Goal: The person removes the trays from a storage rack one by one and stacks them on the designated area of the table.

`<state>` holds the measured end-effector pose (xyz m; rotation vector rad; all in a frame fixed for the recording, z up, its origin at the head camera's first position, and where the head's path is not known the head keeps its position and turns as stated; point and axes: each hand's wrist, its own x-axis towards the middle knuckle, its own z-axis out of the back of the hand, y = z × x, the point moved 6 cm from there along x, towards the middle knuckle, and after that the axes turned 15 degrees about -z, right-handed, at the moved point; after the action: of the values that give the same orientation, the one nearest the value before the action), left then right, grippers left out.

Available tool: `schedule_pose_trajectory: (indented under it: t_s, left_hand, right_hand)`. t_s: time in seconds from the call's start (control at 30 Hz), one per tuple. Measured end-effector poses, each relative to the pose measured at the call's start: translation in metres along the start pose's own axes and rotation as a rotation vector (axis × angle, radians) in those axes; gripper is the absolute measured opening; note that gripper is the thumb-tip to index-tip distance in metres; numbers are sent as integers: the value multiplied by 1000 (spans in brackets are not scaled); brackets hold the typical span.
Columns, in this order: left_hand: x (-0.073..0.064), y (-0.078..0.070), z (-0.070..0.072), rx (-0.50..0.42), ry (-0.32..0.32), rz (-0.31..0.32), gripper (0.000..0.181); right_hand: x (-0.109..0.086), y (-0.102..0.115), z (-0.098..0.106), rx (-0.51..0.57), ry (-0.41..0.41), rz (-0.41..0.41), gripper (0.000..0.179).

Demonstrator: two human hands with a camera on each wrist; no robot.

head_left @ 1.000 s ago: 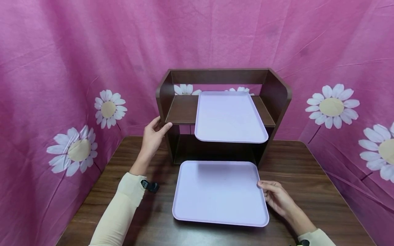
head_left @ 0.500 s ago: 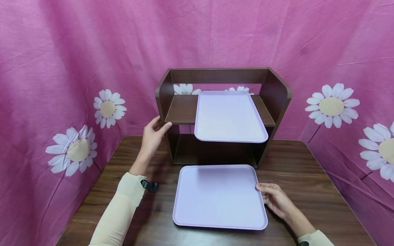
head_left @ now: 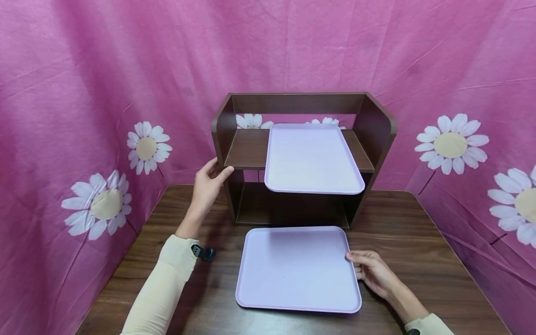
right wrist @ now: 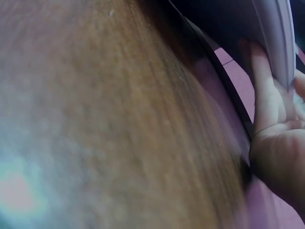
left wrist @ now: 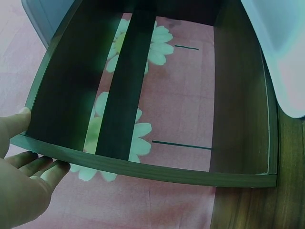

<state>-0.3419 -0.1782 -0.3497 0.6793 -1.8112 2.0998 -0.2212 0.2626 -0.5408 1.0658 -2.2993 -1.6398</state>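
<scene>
Upper lilac tray, resting on the brown shelf unit (near end overhanging), seemingly done; front lilac tray, before the unit, seemingly outstanding, its right rim pinched by the right hand; left hand grips the unit's left edge.

right wrist view: tabletop blurred, right hand cropped

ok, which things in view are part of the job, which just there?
Part of the job:
- lower lilac tray, held by the right hand
- dark brown two-tier shelf, left hand on its left side
- upper lilac tray, overhanging the shelf front; untouched, but probably included

Just there:
- wood-grain table
- pink daisy-print curtain
- black wrist strap
</scene>
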Motion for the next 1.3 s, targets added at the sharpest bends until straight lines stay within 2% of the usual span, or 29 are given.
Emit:
schedule_pose_trajectory:
  t_s: [0.07, 0.17, 0.3, 0.37, 0.47, 0.6, 0.7, 0.97, 1.13, 1.3]
  left_hand:
    - [0, 0, 0, 1, -1, 1, 57]
    - [0, -1, 0, 6, -3, 1, 57]
    - [0, 0, 1, 2, -10, 1, 56]
    - [1, 0, 1, -2, -13, 3, 56]
    - [1, 0, 2, -2, -16, 8, 57]
    - [1, 1, 2, 0, -12, 15, 58]
    - [1, 2, 2, -1, -10, 18, 58]
    - [1, 2, 1, 5, -7, 6, 57]
    - [1, 2, 0, -5, -9, 7, 57]
    - [0, 2, 0, -11, -8, 8, 57]
  right_hand:
    - [0, 0, 2, -54, -66, -29, 39]
    - [-1, 0, 7, -205, -236, -84, 25]
    - [-2, 5, 6, -437, -424, -114, 39]
    - [-2, 9, 4, -531, -470, -95, 40]
    - [-3, 14, 0, -670, -545, -62, 32]
    - [-8, 20, -2, -829, -707, -53, 22]
    - [-9, 22, -3, -908, -797, -61, 13]
    - [-8, 25, -12, -998, -829, -49, 7]
    - [-9, 27, -13, -982, -846, -76, 8]
    - [-9, 26, -12, -960, -828, -76, 9]
